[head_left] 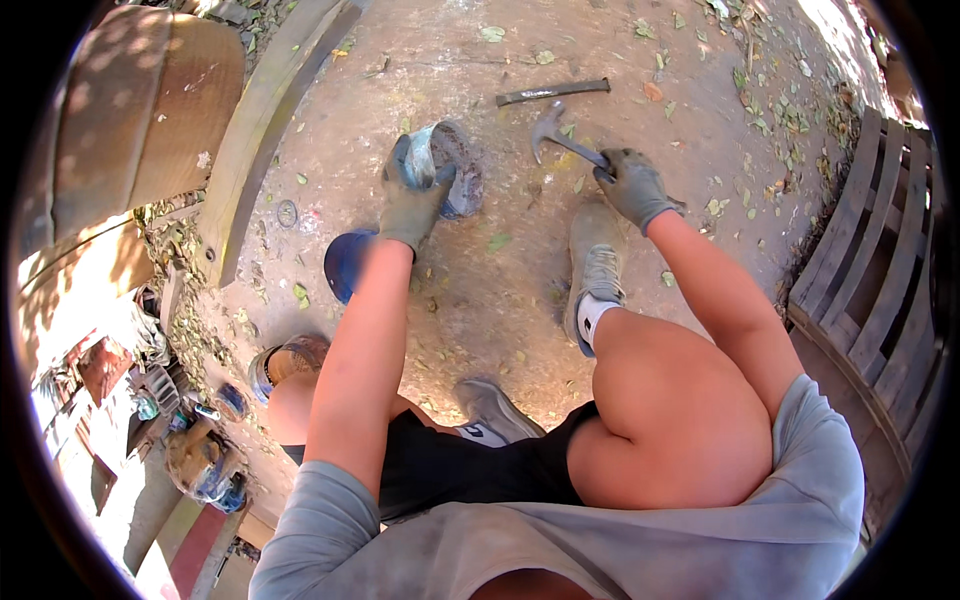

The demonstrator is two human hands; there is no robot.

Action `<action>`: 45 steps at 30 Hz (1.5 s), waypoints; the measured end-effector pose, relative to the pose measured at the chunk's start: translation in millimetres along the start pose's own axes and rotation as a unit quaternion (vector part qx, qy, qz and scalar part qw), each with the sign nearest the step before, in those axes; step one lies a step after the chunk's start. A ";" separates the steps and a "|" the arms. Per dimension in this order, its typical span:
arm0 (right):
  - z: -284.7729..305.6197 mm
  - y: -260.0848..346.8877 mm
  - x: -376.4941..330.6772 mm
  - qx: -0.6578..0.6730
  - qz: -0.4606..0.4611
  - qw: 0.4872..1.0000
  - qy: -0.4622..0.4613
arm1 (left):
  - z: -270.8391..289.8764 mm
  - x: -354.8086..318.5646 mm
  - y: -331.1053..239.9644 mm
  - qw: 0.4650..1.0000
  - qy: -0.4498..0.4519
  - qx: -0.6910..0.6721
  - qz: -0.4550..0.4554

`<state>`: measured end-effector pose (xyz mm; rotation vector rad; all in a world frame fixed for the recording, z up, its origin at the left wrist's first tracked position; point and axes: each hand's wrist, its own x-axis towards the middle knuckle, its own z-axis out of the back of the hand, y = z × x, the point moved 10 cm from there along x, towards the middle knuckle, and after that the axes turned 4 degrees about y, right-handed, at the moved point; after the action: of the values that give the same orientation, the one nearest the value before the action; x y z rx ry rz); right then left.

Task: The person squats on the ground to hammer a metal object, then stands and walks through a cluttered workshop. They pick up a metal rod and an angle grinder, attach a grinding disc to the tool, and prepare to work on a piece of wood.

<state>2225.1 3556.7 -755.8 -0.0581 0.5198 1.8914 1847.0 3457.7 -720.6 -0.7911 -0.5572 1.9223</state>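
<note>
My left hand (412,205), in a grey-green work glove, is closed round a small paint-stained can (419,158) with a pale blue wall. The can is tipped, and its dark, crusted open end faces right, close to the ground. In my right hand (634,186), gloved alike, is the handle of a claw hammer (551,127). Its metal head points away to the left, just above or on the ground; I cannot tell which. Beyond the hammer a dark, flat metal bar (553,92) lies on the dirt. A round dark blue object (346,264) sits beside my left wrist, partly behind the forearm.
A long wooden beam (262,130) lies at the left, beside a brown curved sheet (150,110). A slatted wooden pallet (880,270) stands at the right. Several cans and scraps (205,465) crowd the lower left. Dry leaves dot the ground between my shoes (597,265).
</note>
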 end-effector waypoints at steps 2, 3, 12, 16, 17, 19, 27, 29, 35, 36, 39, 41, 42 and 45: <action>12.7 -2.7 1.2 0.012 0.007 0.999 -0.050 | -1.2 -8.9 6.3 0.997 0.034 -0.065 0.008; 24.8 -1.3 -0.5 0.016 0.010 0.997 -0.073 | 1.3 -19.7 3.4 0.996 0.018 -0.080 -0.023; -7.0 179.6 -12.8 0.815 -0.179 0.383 0.396 | 25.6 -137.3 -118.5 0.917 -0.098 0.137 -0.361; -21.2 173.3 16.4 0.822 -0.085 0.467 0.315 | 35.2 -142.0 -132.1 0.901 -0.104 0.151 -0.392; -13.7 179.1 10.4 0.822 -0.134 0.461 0.307 | 42.2 -140.7 -125.4 0.915 -0.100 0.109 -0.375; 0.5 178.6 1.2 0.818 -0.213 0.452 0.285 | 54.5 -135.8 -110.1 0.946 -0.098 0.039 -0.307; 1.3 174.1 1.7 0.865 -0.126 0.395 0.283 | 27.7 -90.3 -35.5 0.908 0.064 -0.410 -0.055; -14.6 166.0 12.6 0.794 -0.091 0.556 0.228 | 30.6 -97.8 -47.2 0.966 0.032 -0.200 -0.158; -37.6 137.8 15.8 0.594 -0.105 0.780 0.165 | -0.8 -79.0 19.1 0.995 -0.012 -0.064 -0.074; -46.0 128.4 14.1 0.543 -0.108 0.819 0.151 | -3.4 -74.8 19.2 0.995 0.019 -0.084 0.047; -63.3 132.3 5.5 0.359 -0.072 0.912 0.183 | -31.9 -79.4 52.1 0.972 0.090 -0.125 0.180; -68.2 139.6 -2.9 0.324 -0.052 0.922 0.207 | -52.0 -86.9 64.2 0.946 0.100 -0.226 0.210; -71.7 141.4 -8.4 0.307 -0.045 0.925 0.219 | -56.5 -88.2 69.4 0.945 0.096 -0.229 0.212; -71.3 137.4 -11.8 0.288 -0.042 0.932 0.216 | -73.9 -87.9 95.1 0.943 0.079 -0.240 0.218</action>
<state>2091.1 3480.1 -772.0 -0.1091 1.3362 1.5758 1873.4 3340.5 -809.0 -1.4698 -0.8187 2.1186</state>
